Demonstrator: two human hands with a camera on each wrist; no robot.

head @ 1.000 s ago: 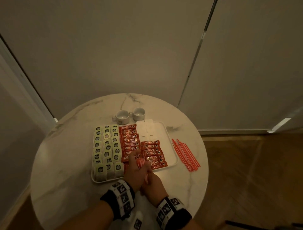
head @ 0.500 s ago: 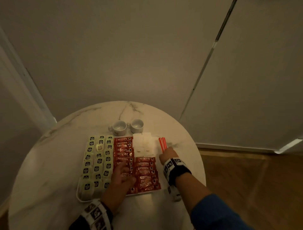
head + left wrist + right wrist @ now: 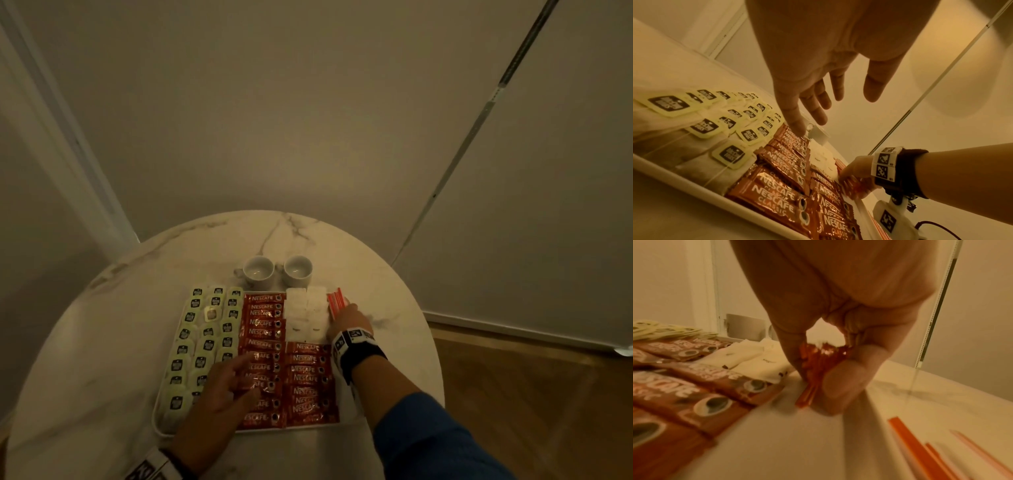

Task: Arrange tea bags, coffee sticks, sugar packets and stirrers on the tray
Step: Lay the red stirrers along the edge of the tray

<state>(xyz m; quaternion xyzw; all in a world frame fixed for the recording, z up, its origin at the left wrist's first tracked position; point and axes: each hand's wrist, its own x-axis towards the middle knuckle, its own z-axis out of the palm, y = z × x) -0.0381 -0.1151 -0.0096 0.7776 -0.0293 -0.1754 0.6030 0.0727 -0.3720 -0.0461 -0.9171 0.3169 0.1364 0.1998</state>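
Observation:
A white tray [image 3: 156, 411] holds tea bags [image 3: 205, 332] on its left, red coffee sticks [image 3: 262, 308] in the middle and white sugar packets [image 3: 305, 311] at the far right. My right hand [image 3: 346, 318] grips a bundle of red stirrers [image 3: 335, 299] and holds it low over the tray's far right strip, beside the sugar. In the right wrist view, thumb and fingers pinch the stirrers [image 3: 806, 395], whose near ends touch the tray. My left hand [image 3: 226, 383] hovers open over the coffee sticks [image 3: 777, 193], its fingers [image 3: 797, 123] straight and holding nothing.
Two white cups [image 3: 258, 270] [image 3: 297, 269] stand on the round marble table [image 3: 85, 359] just behind the tray. Loose stirrers [image 3: 920, 451] lie on the table right of the tray, hidden under my right arm in the head view. Walls stand close behind the table.
A second ago both hands held the stirrer bundle at the tray's near edge. My right hand carried it to the far right corner. My left hand let go and stays over the coffee sticks.

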